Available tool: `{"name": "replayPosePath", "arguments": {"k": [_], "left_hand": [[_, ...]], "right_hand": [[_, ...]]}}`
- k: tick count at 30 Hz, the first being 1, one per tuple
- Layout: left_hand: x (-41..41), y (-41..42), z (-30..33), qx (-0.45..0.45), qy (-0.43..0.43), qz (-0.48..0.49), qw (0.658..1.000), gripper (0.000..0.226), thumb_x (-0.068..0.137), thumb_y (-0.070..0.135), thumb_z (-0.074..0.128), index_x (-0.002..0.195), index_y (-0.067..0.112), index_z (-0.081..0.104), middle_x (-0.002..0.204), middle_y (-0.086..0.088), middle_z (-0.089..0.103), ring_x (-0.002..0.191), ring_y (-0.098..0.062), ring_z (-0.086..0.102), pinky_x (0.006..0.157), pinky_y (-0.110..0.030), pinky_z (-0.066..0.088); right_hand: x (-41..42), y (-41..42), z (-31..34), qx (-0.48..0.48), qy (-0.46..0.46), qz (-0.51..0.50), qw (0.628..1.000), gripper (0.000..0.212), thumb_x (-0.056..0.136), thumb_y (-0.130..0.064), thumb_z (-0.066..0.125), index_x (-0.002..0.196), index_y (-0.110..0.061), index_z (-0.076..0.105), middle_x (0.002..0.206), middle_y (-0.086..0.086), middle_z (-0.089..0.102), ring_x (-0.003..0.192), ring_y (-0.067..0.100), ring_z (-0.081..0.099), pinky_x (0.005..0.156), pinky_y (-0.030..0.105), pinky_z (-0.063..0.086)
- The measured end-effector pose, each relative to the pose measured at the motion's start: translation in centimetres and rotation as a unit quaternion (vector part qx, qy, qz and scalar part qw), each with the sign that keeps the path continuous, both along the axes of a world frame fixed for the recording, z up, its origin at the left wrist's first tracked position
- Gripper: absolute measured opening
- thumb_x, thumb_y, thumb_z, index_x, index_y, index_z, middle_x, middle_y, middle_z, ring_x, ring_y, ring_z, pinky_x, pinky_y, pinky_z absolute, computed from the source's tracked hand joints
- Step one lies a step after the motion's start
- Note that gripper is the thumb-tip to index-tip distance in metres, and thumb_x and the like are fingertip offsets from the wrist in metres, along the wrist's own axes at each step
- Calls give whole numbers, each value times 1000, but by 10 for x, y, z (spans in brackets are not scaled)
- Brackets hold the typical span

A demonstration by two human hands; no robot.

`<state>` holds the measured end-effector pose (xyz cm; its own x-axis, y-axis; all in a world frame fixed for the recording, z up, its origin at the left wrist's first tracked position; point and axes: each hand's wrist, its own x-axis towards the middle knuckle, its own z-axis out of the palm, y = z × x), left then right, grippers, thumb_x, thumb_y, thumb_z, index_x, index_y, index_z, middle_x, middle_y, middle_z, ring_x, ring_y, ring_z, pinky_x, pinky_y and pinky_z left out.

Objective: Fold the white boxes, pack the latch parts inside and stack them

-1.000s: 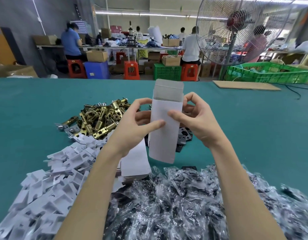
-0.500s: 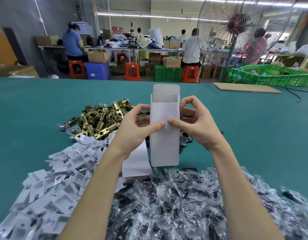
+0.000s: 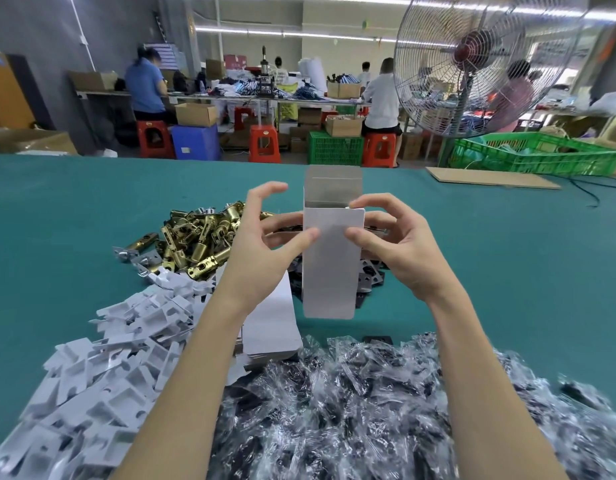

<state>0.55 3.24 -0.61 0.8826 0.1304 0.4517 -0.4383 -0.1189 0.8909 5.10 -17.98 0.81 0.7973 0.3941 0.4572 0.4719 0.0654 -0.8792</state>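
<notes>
I hold a tall white box [image 3: 329, 271] upright above the teal table [image 3: 490, 265], its top flap standing open at the far end. My left hand [image 3: 265, 251] pinches its left side with the thumb on the front face. My right hand [image 3: 400, 251] grips the right side, one fingertip on the top rim. A heap of brass latch bolts [image 3: 195, 240] lies to the left. Dark latch plates [image 3: 368, 278] sit behind the box. A stack of flat white box blanks [image 3: 275, 327] lies under my left wrist.
White cardboard inserts [image 3: 102, 362] are piled at the near left. Clear bags of dark parts [image 3: 351, 410] cover the near edge. A flat cardboard sheet [image 3: 490, 178] lies far right, by a green crate [image 3: 538, 154] and a standing fan [image 3: 469, 64]. People work at tables beyond.
The box has squared up and straightened to upright. My left fingers have spread and lifted, and my right fingertip has moved up onto the top rim.
</notes>
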Motion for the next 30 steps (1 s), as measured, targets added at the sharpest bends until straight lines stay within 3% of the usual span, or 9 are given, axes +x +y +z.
{"name": "replayPosePath", "arguments": {"k": [4, 8, 11, 12, 15, 17, 21, 25, 30], "left_hand": [[-5, -4, 3, 69, -35, 7, 997, 46, 95, 15, 72, 129, 43, 60, 112, 9, 74, 95, -16, 75, 83, -36, 62], [-9, -14, 9, 41, -31, 12, 999, 11, 100, 18, 65, 108, 21, 72, 107, -4, 72, 90, -29, 71, 82, -60, 58], [-9, -17, 15, -6, -22, 37, 999, 10, 102, 20, 62, 96, 17, 70, 111, -8, 71, 89, -24, 71, 89, -61, 55], [-8, -17, 16, -17, -20, 32, 999, 4, 102, 18, 63, 101, 19, 66, 108, -8, 71, 89, -21, 70, 86, -60, 56], [-6, -12, 17, -62, -4, -22, 998, 37, 101, 10, 61, 127, 33, 49, 107, -1, 71, 89, -14, 72, 74, -35, 60], [-7, -9, 19, -43, 0, -43, 998, 41, 102, 9, 59, 131, 36, 53, 110, 0, 71, 88, -11, 72, 72, -28, 59], [-10, -11, 22, -28, -8, -40, 999, 20, 102, 7, 59, 107, 25, 64, 116, -3, 71, 94, -15, 70, 75, -35, 61], [-13, -10, 24, -6, 24, -68, 997, 19, 99, 17, 64, 84, 29, 65, 120, 6, 74, 107, -17, 71, 83, -43, 61], [-14, -9, 26, -6, 46, -86, 995, 22, 90, 38, 68, 70, 34, 61, 109, -9, 77, 88, -20, 71, 76, -37, 59]], "right_hand": [[1, 1, -2, 0, 4, -12, 1000, 25, 91, -20, 78, 112, -28, 67, 109, 5, 77, 90, 26, 76, 75, 37, 63], [0, -3, -2, -3, 11, -10, 1000, 25, 91, -21, 78, 112, -29, 68, 109, 5, 77, 92, 24, 75, 74, 37, 62], [-3, -3, 1, -7, 29, 25, 999, 25, 90, -22, 77, 112, -29, 68, 111, 7, 76, 95, 24, 75, 73, 32, 60], [-4, -3, 2, -10, 30, 33, 999, 24, 91, -20, 76, 112, -28, 68, 110, 7, 76, 95, 23, 74, 72, 30, 60], [-5, -4, 5, -21, 31, 42, 998, 22, 93, -16, 74, 111, -28, 69, 108, 6, 76, 92, 17, 74, 70, 25, 57], [-6, -5, 5, -22, 35, 48, 998, 22, 94, -15, 73, 110, -29, 69, 108, 7, 76, 90, 15, 73, 68, 23, 56], [-6, -5, 6, -25, 41, 49, 998, 23, 91, -21, 74, 110, -33, 70, 109, 6, 76, 93, 17, 73, 71, 25, 57], [-8, -7, 7, -30, 48, 53, 997, 25, 90, -26, 76, 113, -33, 70, 110, 5, 76, 94, 16, 74, 71, 24, 57], [-10, -9, 10, -50, 56, 54, 996, 27, 88, -27, 74, 114, -30, 69, 108, 4, 77, 94, 15, 73, 71, 24, 57]]}}
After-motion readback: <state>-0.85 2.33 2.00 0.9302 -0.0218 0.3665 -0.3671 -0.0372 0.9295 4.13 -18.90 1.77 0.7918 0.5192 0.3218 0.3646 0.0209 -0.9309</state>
